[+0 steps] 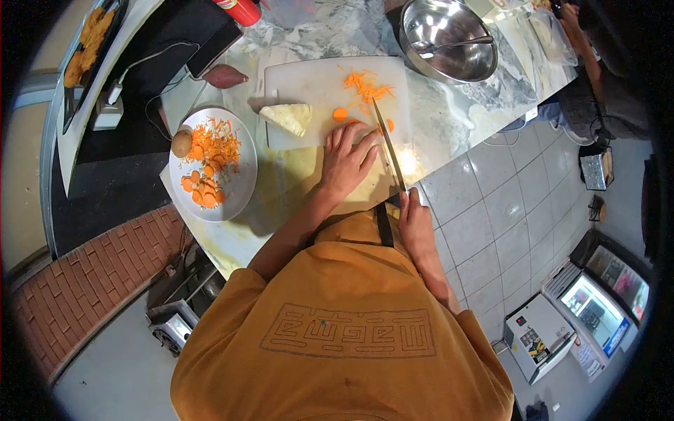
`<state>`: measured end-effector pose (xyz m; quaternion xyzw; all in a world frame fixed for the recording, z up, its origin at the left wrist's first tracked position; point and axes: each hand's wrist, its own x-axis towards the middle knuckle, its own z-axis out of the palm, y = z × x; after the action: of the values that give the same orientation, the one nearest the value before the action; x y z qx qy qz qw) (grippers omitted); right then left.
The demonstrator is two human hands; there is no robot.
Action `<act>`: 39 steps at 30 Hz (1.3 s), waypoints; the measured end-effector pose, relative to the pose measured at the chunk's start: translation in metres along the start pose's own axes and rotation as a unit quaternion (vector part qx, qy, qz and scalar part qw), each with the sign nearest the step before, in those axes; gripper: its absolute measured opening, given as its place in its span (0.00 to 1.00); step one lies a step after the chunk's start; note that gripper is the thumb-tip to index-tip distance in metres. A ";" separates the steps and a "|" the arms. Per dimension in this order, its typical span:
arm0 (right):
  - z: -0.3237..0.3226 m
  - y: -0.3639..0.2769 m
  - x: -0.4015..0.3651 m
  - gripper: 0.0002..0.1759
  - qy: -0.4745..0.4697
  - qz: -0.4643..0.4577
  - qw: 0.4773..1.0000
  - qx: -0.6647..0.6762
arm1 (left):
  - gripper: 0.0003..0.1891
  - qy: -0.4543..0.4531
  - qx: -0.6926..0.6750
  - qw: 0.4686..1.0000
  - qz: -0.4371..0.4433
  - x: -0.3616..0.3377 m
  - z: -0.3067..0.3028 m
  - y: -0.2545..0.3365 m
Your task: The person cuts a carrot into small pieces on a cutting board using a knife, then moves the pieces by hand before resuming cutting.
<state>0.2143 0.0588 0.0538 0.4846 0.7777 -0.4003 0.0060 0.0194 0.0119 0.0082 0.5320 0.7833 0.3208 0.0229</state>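
On the white cutting board (302, 74), my left hand (344, 160) presses its bent fingers down on a piece of carrot (356, 123), mostly hidden beneath them. My right hand (417, 223) grips the handle of a long knife (390, 146), whose blade lies just right of my left fingertips and points away from me. A round carrot slice (340, 114) rests beyond my fingers. Thin carrot shreds (366, 86) are heaped at the board's far right. To the left sits a pale wedge (286, 118) that looks like cabbage.
A white plate (242, 184) at left holds carrot slices, shreds and a brown potato (181, 144). Behind it lies a purple sweet potato (225, 76). A steel bowl (449, 67) with a utensil stands far right. Another person's arm (580, 45) shows at upper right.
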 end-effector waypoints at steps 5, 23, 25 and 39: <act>0.002 0.006 0.001 0.15 0.006 -0.014 1.000 -0.008 | 0.17 0.002 0.004 1.000 0.005 0.000 0.001 0.000; 0.000 0.008 0.003 0.15 -0.011 -0.016 0.999 -0.041 | 0.17 0.013 0.003 1.000 0.007 0.000 0.001 -0.001; -0.001 0.008 0.004 0.16 -0.012 -0.020 0.998 -0.052 | 0.17 0.011 -0.004 1.000 0.006 0.000 0.001 -0.001; -0.005 -0.006 0.003 0.16 -0.007 -0.013 0.998 -0.060 | 0.19 0.023 -0.049 0.998 -0.029 0.001 0.001 -0.003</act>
<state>0.2100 0.0629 0.0592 0.4702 0.8067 -0.3561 0.0351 0.0170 0.0119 0.0064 0.4999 0.7820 0.3701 0.0406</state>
